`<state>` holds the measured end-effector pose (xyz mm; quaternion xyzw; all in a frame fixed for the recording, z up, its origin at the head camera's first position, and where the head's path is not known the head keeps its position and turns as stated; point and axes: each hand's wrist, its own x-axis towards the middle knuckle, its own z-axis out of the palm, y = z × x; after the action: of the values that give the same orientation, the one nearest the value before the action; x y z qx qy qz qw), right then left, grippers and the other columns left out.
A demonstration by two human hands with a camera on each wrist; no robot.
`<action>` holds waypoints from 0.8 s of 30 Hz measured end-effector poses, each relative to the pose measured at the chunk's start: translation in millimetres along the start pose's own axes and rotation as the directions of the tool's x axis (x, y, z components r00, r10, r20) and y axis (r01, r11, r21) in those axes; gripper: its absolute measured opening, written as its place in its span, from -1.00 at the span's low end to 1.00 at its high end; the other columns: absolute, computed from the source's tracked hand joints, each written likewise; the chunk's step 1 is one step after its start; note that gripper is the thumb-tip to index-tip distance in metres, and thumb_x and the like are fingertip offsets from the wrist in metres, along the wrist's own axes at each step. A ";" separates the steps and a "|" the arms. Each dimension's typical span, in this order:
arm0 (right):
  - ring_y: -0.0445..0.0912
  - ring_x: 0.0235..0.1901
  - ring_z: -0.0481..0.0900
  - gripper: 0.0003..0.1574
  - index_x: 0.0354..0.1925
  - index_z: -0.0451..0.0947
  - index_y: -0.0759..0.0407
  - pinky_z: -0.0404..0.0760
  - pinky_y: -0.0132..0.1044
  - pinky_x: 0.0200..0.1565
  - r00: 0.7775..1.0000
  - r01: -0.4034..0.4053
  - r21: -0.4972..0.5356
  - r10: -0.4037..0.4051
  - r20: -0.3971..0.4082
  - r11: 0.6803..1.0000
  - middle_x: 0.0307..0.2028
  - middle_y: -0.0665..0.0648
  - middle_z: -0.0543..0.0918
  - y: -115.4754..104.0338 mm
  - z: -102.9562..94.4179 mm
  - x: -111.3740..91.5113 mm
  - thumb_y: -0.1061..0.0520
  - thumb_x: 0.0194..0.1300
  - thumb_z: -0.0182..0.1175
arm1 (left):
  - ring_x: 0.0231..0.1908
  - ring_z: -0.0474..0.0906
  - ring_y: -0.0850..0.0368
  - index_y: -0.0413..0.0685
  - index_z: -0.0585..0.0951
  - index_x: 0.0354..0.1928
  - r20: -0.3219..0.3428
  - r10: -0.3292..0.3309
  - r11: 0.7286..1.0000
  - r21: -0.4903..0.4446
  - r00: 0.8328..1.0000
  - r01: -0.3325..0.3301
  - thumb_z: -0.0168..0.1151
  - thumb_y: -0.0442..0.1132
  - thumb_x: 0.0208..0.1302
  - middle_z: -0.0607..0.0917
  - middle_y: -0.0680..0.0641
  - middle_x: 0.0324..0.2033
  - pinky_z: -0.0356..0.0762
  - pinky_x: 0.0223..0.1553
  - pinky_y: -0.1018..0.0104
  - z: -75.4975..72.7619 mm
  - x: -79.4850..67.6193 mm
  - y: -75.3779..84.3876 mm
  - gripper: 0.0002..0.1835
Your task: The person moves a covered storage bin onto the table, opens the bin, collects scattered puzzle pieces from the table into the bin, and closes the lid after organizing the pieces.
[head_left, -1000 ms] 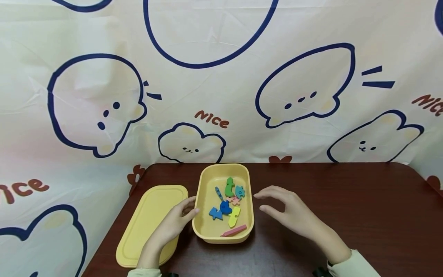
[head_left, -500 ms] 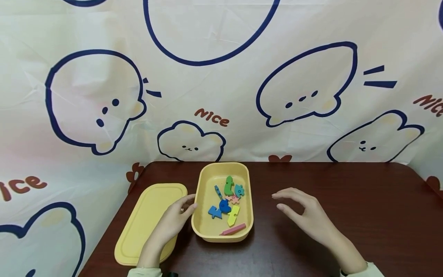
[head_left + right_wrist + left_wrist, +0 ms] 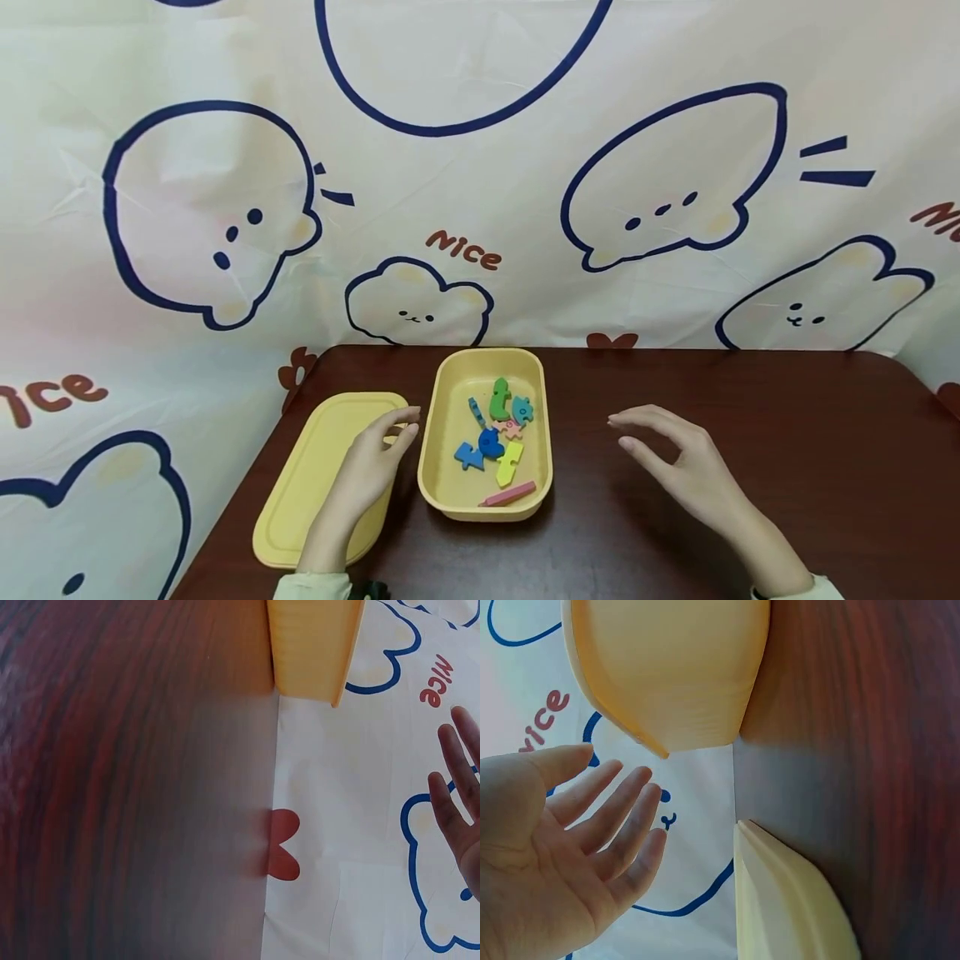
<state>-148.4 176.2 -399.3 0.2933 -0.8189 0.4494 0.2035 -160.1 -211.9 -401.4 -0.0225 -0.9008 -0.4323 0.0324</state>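
Note:
A yellow box [image 3: 427, 467] without its cover stands on the dark wooden table. Inside lie several small coloured pieces: a green piece [image 3: 499, 400], a blue puzzle piece [image 3: 469, 456], a yellow arrow-like piece [image 3: 509, 464], a pink puzzle piece [image 3: 507, 428] and a pink stick [image 3: 508, 494]. My left hand [image 3: 371, 463] hovers over the yellow lid [image 3: 300, 483], just left of the box, holding nothing; in the left wrist view its fingers [image 3: 622, 810] are spread apart. My right hand [image 3: 693, 467] is raised over the table to the right of the box, fingers relaxed, also holding nothing.
The yellow lid lies flat on the table, left of the box. Behind the table's back edge hangs a white cloth [image 3: 525, 192] with blue cartoon outlines. Bare tabletop [image 3: 817, 433] stretches to the right.
My left hand has come away from the box's left rim, moving slightly left. My right hand has moved away from the box to the right. The box and pieces stay put.

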 end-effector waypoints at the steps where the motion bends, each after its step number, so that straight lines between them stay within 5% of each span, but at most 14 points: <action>1: -0.24 -0.02 0.61 -0.46 0.02 0.65 -0.07 0.42 -0.52 0.09 1.000 0.001 0.000 -0.001 -0.003 1.000 -0.07 -0.06 0.69 -0.2 -0.1 0.0 0.43 0.17 0.36 | 0.11 0.51 -0.03 -0.10 0.55 0.26 -0.005 -0.002 1.000 0.002 1.000 0.002 0.08 -0.17 0.52 0.59 -0.08 0.17 0.48 0.06 -0.01 -1.0 0.3 0.3 -0.63; 18: -0.24 -0.05 0.61 -0.52 0.00 0.67 0.02 0.41 -0.52 0.09 0.999 -0.028 0.001 0.028 -0.016 1.000 -0.09 -0.06 0.69 -0.5 -7.1 -3.9 0.43 0.17 0.36 | 0.05 0.55 -0.13 -0.10 0.57 0.24 -0.102 -0.042 0.992 0.110 0.994 0.054 0.05 -0.15 0.54 0.60 -0.18 0.14 0.51 -0.02 -0.06 -26.2 -2.7 -11.8 -0.64; 24: -0.20 -0.06 0.63 -0.42 0.00 0.67 0.04 0.44 -0.50 0.08 0.996 0.075 0.009 -0.074 -0.058 0.997 -0.12 0.04 0.71 1.7 -7.4 -2.4 0.53 0.08 0.35 | 0.09 0.52 -0.19 -0.10 0.58 0.22 -0.095 -0.022 0.985 0.167 0.995 0.037 0.05 -0.12 0.54 0.57 -0.22 0.16 0.49 -0.01 -0.11 -37.5 5.3 -17.7 -0.64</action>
<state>-147.3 184.0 -398.0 0.3117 -0.7988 0.4541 0.2420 -165.2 -252.1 -391.3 0.0138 -0.9320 -0.3554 0.0697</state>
